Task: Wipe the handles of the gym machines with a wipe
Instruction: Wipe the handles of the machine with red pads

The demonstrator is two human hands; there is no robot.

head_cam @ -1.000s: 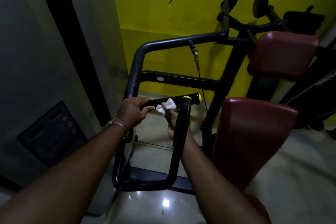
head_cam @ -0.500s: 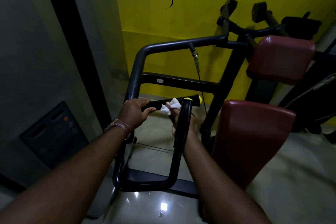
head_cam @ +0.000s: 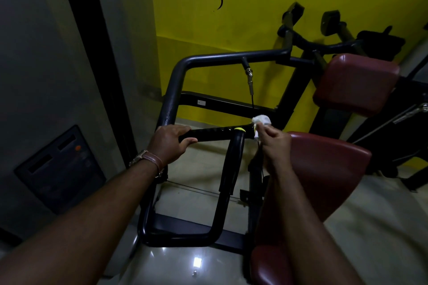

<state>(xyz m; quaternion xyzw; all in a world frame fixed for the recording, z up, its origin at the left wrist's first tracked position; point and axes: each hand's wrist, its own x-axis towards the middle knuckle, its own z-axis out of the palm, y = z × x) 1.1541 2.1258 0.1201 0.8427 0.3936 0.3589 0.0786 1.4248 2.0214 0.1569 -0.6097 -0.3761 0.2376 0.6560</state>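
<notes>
At the far end of the black handle (head_cam: 217, 134), your right hand (head_cam: 275, 143) pinches the crumpled white wipe (head_cam: 261, 121) against the grip's tip, fingers (head_cam: 262, 127) closed on it. Your left hand (head_cam: 170, 143) is wrapped around the near end, steadying it. Judge the wipe soft, light and easily bunched, so fold it round the ribbed grip; the handle looks stiff and fixed to the machine frame (head_cam: 176, 81).
</notes>
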